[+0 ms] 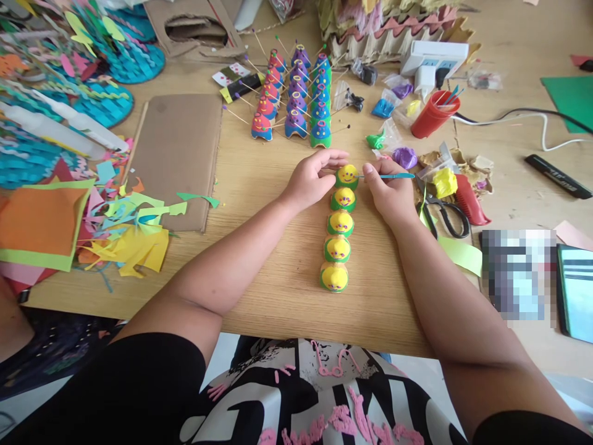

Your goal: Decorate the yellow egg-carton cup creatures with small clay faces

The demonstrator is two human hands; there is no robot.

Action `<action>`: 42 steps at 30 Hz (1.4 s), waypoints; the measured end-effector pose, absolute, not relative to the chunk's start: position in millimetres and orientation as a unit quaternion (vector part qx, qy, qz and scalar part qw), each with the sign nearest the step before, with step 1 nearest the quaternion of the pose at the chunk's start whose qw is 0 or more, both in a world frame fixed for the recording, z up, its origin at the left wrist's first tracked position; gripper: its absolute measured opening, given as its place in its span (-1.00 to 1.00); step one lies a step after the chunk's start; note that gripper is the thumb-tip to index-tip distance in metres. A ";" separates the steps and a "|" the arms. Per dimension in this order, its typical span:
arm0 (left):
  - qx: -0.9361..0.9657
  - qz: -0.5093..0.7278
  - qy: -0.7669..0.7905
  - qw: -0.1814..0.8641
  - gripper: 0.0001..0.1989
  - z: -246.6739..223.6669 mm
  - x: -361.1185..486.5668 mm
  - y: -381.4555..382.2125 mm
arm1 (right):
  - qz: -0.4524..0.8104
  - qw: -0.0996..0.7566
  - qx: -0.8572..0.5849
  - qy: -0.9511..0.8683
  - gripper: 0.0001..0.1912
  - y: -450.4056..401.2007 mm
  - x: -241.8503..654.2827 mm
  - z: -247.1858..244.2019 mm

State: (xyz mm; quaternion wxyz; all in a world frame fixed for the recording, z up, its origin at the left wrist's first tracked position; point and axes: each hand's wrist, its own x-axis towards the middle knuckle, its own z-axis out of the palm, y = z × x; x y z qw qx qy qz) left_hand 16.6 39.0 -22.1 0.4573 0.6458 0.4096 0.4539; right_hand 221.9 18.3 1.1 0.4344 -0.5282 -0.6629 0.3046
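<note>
On the table (264, 272), the five-bump yellow-and-green strip (340, 224) lies between both hands, long axis running away from the body, far end canted slightly right, smiles reading upright from the near side. Left hand (312, 176) is nearer, right up against the far end's left side, thumb and fingers apart, can't tell if it's gripping; right hand (391, 188) is just right of that end, pinching the blue tool (398, 176). Tool sits crosswise to the strip, tip pointing left at the far bump (347, 175), contact unclear.
</note>
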 end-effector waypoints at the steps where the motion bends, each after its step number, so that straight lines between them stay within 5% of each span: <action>1: 0.647 0.454 0.409 0.457 -0.49 -22.5 16.6 39.1 | 0.305 0.437 -0.526 -0.663 -0.28 18.2 221.9 1.4; 29: 0.644 0.449 0.409 0.466 -0.49 -21.2 16.7 38.8 | 0.302 0.416 -0.524 -0.679 -0.41 19.4 224.8 -0.9; 42: 0.677 0.436 0.405 0.433 -0.48 -25.2 14.9 40.5 | 0.315 0.488 -0.467 -0.667 -0.36 23.8 225.6 -7.7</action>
